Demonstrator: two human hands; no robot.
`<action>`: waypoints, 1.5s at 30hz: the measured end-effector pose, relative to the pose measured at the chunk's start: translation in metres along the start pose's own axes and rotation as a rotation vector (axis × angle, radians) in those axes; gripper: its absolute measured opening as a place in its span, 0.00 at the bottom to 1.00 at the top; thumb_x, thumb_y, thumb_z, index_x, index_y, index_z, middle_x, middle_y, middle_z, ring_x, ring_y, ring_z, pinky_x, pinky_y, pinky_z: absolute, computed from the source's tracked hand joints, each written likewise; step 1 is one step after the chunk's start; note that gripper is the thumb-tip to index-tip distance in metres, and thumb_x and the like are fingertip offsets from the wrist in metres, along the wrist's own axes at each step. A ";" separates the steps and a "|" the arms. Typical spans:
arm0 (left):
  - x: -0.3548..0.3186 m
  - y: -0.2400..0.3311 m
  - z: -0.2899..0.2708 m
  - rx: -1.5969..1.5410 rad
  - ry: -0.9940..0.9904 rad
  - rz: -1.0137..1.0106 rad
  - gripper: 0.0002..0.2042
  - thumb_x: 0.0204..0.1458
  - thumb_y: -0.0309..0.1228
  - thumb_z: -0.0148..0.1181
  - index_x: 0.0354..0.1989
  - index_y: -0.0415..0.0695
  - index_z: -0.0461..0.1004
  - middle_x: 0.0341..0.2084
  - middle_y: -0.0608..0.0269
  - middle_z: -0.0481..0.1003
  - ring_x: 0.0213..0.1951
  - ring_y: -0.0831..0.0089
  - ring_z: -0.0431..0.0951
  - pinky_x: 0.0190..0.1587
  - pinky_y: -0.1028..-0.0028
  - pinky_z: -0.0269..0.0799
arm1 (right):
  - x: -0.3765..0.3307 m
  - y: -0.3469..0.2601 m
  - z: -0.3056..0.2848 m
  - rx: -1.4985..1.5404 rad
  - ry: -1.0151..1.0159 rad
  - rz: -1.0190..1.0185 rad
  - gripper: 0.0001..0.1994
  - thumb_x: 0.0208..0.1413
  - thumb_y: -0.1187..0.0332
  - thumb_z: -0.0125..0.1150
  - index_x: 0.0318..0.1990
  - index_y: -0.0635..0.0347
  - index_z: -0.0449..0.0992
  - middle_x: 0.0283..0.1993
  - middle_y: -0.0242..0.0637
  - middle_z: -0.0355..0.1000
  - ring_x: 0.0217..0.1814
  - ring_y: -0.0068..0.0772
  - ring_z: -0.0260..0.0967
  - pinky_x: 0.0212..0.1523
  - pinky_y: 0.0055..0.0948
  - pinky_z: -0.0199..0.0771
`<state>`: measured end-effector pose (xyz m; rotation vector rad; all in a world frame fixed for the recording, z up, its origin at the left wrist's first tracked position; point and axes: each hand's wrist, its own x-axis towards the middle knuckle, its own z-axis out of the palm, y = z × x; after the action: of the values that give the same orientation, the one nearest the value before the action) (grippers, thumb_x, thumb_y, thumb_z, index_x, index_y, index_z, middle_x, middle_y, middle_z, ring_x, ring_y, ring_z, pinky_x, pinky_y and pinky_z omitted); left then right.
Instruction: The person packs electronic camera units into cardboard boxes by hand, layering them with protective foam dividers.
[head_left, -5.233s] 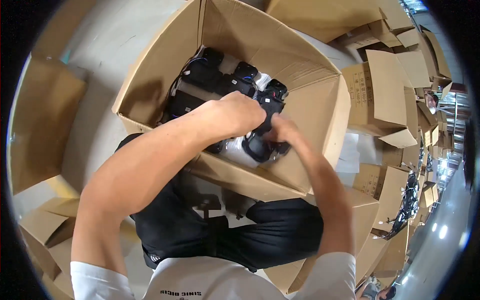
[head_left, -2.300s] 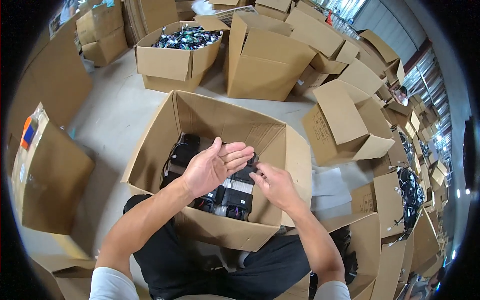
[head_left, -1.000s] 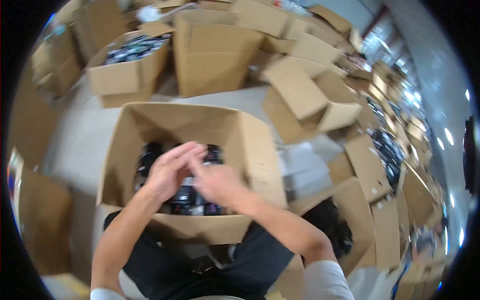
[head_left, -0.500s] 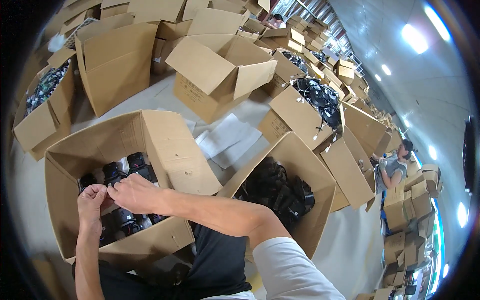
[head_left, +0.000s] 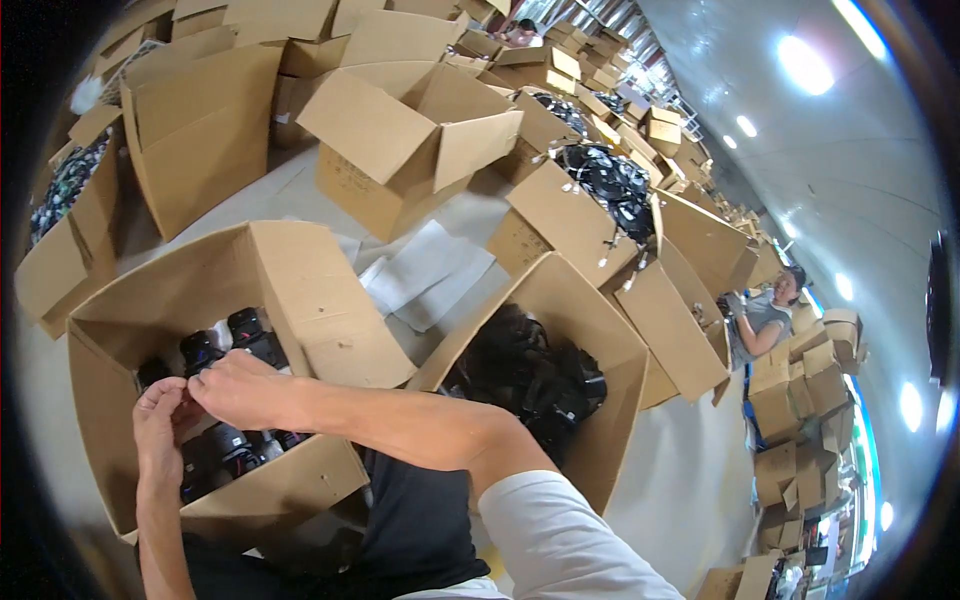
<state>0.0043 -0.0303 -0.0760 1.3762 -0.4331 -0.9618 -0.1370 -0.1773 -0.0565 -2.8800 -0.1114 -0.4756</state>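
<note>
My left hand (head_left: 160,428) and my right hand (head_left: 238,392) meet over an open cardboard box (head_left: 318,290) on the left. The fingertips of both are pinched close together, and whatever lies between them is too small or hidden to make out. Below them, several black plastic devices (head_left: 232,448) stand in rows in the box, with pale wrapping between some. To the right, a second open box (head_left: 622,395) holds a heap of black parts (head_left: 535,375), which neither hand touches.
White sheets (head_left: 425,275) lie on the floor beyond the two boxes. Behind stands an open box (head_left: 385,170), and a box heaped with black cabled parts (head_left: 605,190) is farther right. At the left edge, another box holds small mixed pieces (head_left: 70,190). A person (head_left: 765,320) works at the right.
The whole view has shifted slightly, so the scene sits farther left. My hands stay pinched together over the same box. The person at the right has turned their head.
</note>
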 end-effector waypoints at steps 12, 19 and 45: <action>0.006 -0.010 -0.008 0.063 0.059 -0.006 0.10 0.63 0.40 0.58 0.39 0.49 0.79 0.27 0.73 0.78 0.28 0.82 0.77 0.34 0.80 0.72 | 0.005 0.004 0.006 -0.036 -0.013 -0.043 0.08 0.48 0.72 0.59 0.34 0.68 0.76 0.28 0.47 0.77 0.32 0.48 0.79 0.30 0.43 0.76; 0.006 -0.009 -0.006 0.115 0.027 -0.007 0.13 0.65 0.43 0.56 0.40 0.48 0.80 0.29 0.72 0.80 0.30 0.82 0.78 0.35 0.79 0.72 | 0.004 0.004 0.007 -0.066 -0.050 -0.030 0.08 0.48 0.72 0.60 0.34 0.66 0.77 0.28 0.46 0.78 0.32 0.47 0.80 0.31 0.44 0.77; 0.004 -0.007 0.000 0.122 -0.057 -0.026 0.08 0.67 0.32 0.51 0.43 0.49 0.78 0.32 0.71 0.81 0.34 0.82 0.80 0.35 0.80 0.75 | 0.000 0.009 0.004 -0.037 -0.078 -0.019 0.09 0.51 0.71 0.57 0.36 0.68 0.76 0.29 0.48 0.78 0.34 0.48 0.80 0.32 0.44 0.78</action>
<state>0.0048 -0.0328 -0.0838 1.4700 -0.5247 -1.0114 -0.1343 -0.1847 -0.0621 -2.9370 -0.1447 -0.3730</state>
